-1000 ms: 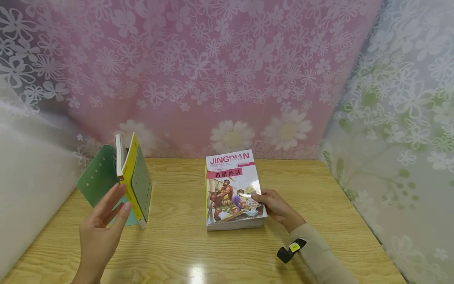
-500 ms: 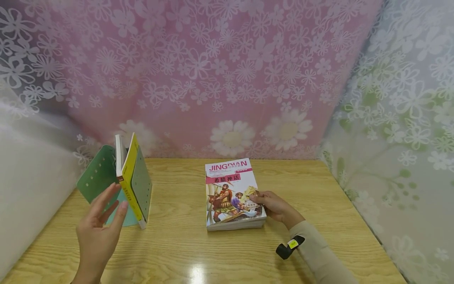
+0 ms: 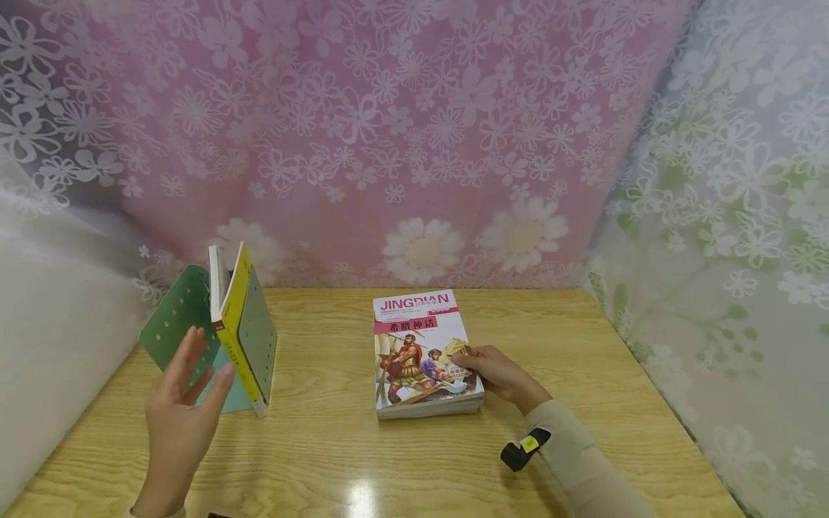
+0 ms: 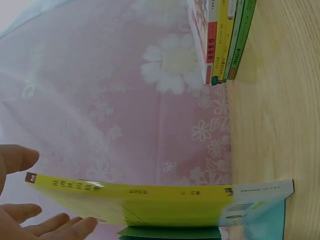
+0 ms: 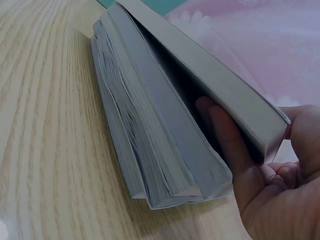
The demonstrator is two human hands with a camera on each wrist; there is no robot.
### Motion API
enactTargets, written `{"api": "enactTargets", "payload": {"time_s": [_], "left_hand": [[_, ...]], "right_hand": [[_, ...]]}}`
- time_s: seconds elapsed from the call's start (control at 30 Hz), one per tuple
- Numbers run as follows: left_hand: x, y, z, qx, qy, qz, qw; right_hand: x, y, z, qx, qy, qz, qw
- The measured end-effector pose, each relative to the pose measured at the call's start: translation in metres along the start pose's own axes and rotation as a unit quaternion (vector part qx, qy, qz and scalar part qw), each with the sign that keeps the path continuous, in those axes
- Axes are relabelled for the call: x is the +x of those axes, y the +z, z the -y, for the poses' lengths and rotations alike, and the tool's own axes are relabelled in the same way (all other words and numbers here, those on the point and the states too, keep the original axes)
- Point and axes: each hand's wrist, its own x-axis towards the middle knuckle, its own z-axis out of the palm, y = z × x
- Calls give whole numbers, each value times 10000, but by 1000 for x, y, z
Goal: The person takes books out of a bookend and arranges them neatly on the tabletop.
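A stack of books lies on the table, topped by a white paperback (image 3: 414,363) with an illustrated cover and the word JINGDIAN. My right hand (image 3: 501,373) pinches its right edge, thumb on the cover. In the right wrist view, fingers reach into a dark gap between this book (image 5: 215,77) and the lower books (image 5: 155,135). On the left, a yellow-spined book (image 3: 234,331) leans in a green bookend (image 3: 260,342), beside another book (image 3: 217,288) showing white page edges. My left hand (image 3: 181,417) holds nothing, its fingers spread near the yellow spine.
The wooden table (image 3: 324,460) meets a pink flowered curtain (image 3: 324,216) at the back. A pale flowered curtain (image 3: 732,288) runs along the right side. In the left wrist view, several yellow and green spines (image 4: 227,42) show in the stack.
The top paperback has come down and towards me over the stack, held in my right hand. My left hand's fingers have drawn slightly away from the yellow spine.
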Motion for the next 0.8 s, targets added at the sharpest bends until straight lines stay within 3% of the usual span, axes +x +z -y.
{"api": "enactTargets", "payload": {"time_s": [0.1,0.2,0.33,0.47,0.8], "left_hand": [[3,0,7,243,-487,536,9971],[6,1,15,502,-763,1014,9906],[9,2,23,723,-1097,1375,9818],[11,2,28,806,-1186,1450,9790],[14,4,37,778,-1070,1430,9808]], "right_hand": [[-1,0,2,-114,33,-46,9999],[-2,-1,4,-317,38,-97,9994],[-5,-3,8,-621,41,-182,9979],[-7,-3,11,-831,77,-305,9960],[-10,-7,15,-1229,-53,-776,9894]]}}
